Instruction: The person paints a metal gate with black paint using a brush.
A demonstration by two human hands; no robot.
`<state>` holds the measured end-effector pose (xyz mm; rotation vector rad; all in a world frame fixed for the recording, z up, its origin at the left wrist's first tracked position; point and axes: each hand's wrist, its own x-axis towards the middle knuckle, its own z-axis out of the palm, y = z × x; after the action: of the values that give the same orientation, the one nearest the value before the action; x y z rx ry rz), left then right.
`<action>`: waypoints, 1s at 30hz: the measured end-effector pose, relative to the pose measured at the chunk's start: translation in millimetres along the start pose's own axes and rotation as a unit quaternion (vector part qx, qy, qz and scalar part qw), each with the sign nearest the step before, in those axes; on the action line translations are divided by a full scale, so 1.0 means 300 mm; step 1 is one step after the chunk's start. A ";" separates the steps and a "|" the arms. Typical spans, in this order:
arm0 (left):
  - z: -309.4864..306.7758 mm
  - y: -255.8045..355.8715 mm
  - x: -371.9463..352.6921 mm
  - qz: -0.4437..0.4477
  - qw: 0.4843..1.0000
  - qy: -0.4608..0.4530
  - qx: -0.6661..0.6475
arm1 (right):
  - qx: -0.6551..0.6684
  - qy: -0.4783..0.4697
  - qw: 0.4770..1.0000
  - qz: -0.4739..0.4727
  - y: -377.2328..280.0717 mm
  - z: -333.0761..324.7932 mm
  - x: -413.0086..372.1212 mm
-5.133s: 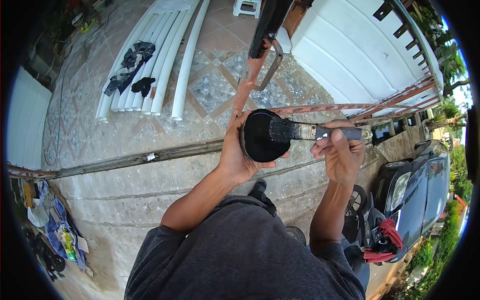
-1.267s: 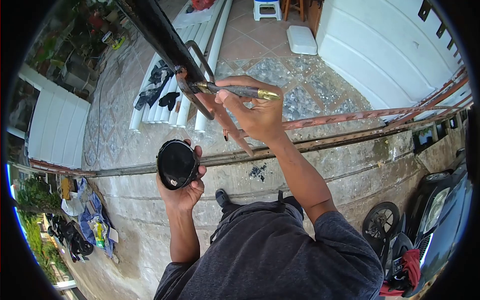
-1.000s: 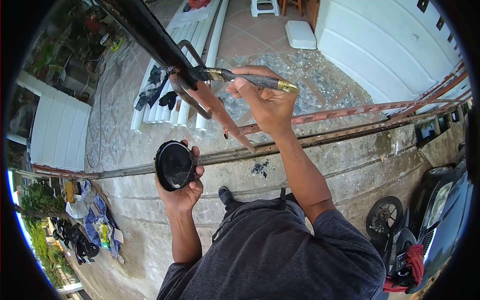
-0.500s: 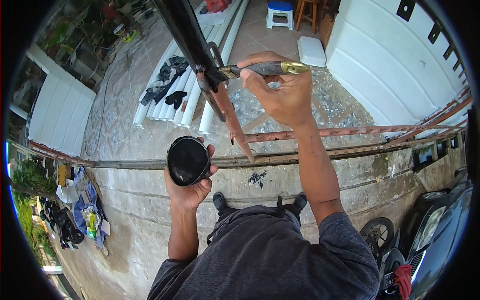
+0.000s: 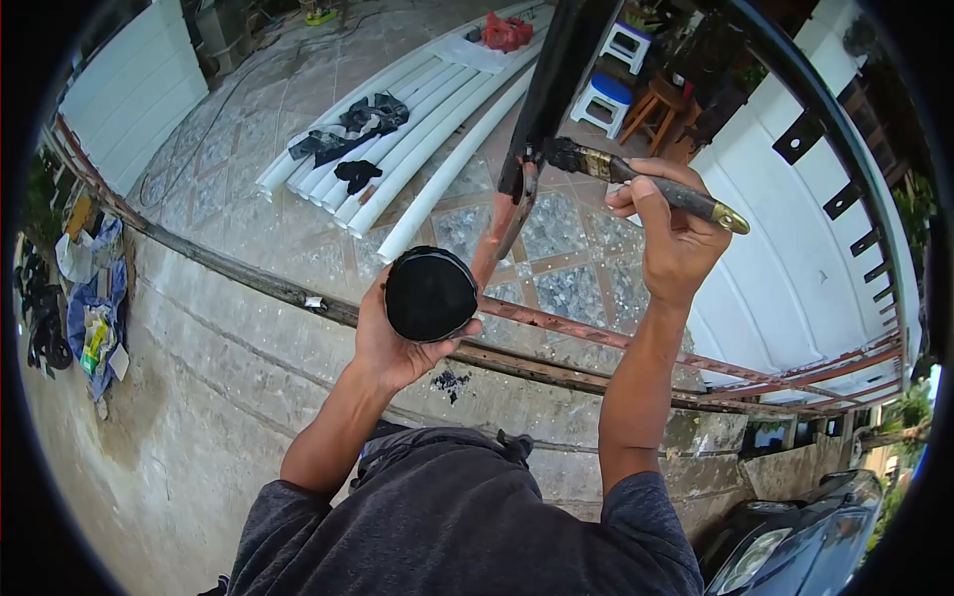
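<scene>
My left hand (image 5: 383, 343) is wrapped round a round cup of black paint (image 5: 430, 295), its open top facing up. In my right hand (image 5: 676, 233) is a paintbrush (image 5: 646, 184), pinched by its handle, with the dark bristles pointing left. The bristle tip is at or very near the metal post (image 5: 545, 99); whether it touches is hard to tell. The post is glossy black in its upper part and reddish-brown lower down, where a short curved bar (image 5: 519, 214) is attached.
White pipes (image 5: 437, 139) lie on the tiled floor with black cloths (image 5: 383, 117) on them. A reddish rail (image 5: 606, 338) runs right from the post. Beyond are a blue-topped stool (image 5: 604, 102) and a white panel (image 5: 765, 228). A car (image 5: 795, 546) stands at lower right.
The view has turned, and the post now appears further right. The brush has gone from level to tilted, its handle end lower. The cup remains in my left hand.
</scene>
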<state>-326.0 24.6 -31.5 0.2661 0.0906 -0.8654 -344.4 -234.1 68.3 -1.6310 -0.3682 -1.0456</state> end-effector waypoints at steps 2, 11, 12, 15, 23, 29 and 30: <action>-0.003 0.006 0.007 0.002 1.000 -0.005 0.022 | -0.016 -0.032 0.999 0.017 -0.018 0.016 0.015; 0.042 0.042 0.039 -0.002 0.995 -0.006 0.100 | -0.236 -0.239 0.941 -0.047 -0.189 0.191 0.186; 0.046 0.043 0.042 -0.004 0.994 -0.004 0.106 | -0.277 -0.301 0.911 -0.051 -0.189 0.225 0.212; 0.037 0.048 0.051 -0.005 0.993 -0.013 0.113 | -0.407 -0.445 0.795 -0.059 -0.172 0.320 0.286; -0.005 0.055 0.048 0.000 0.993 -0.028 0.115 | -0.492 -0.557 0.661 -0.103 -0.183 0.509 0.326; -0.011 0.049 0.043 -0.003 0.994 -0.029 0.104 | -0.545 -0.549 0.621 -0.130 -0.215 0.575 0.340; -0.011 0.045 0.043 -0.006 0.994 -0.029 0.103 | -0.533 -0.547 0.637 -0.104 -0.225 0.578 0.347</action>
<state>-307.4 24.3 -34.6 0.4335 -0.0510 -0.8953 -257.5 -83.5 191.7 -3.3322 -0.8240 -0.1576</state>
